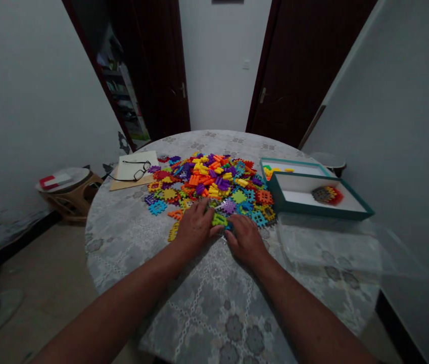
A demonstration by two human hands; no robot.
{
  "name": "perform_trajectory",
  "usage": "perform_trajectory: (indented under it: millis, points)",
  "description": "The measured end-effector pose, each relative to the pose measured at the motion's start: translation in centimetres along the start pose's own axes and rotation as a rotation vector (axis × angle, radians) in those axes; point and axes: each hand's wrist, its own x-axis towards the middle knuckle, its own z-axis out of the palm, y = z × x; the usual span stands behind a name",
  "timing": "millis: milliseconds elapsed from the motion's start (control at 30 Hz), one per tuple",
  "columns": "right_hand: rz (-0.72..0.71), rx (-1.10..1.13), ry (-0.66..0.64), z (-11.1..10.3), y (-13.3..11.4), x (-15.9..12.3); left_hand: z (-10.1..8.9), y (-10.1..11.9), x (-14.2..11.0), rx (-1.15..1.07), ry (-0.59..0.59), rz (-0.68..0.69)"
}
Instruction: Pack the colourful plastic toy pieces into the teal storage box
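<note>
A heap of colourful interlocking plastic building pieces (214, 174) lies on the round table. At its near edge, my left hand (196, 222) has its fingers closed around a lime-green building piece (220, 219). My right hand (247, 237) meets it from the other side, fingertips pinched at a small blue building piece (229, 226) that touches the green one. Both hands partly cover these pieces, so how they join cannot be made out. Just beyond the fingers lie a purple gear-shaped piece (229, 206) and a yellow-green one (239, 196).
To the right, a teal-edged box (316, 215) holds a stack of pieces (327, 195); a second box part (297, 163) is behind it. A clear plastic cover (328, 242) lies nearer. Black glasses (138, 174) rest on paper at left. A patterned cloth (206, 303) covers the table.
</note>
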Motion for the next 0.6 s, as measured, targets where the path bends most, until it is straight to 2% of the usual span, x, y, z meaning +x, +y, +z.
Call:
perform_trajectory:
  millis: [167,333,600]
  points:
    - [0.045,0.053,0.015,-0.9,0.5,0.7,1.4,-0.2,2.2,-0.185,0.005,0.053]
    - [0.057,0.080,0.006,-1.5,0.5,1.1,1.9,-1.3,1.8,-0.338,0.080,0.066]
    - [0.088,0.106,0.001,-1.6,0.3,1.3,1.1,-1.7,1.0,-0.304,0.001,0.125]
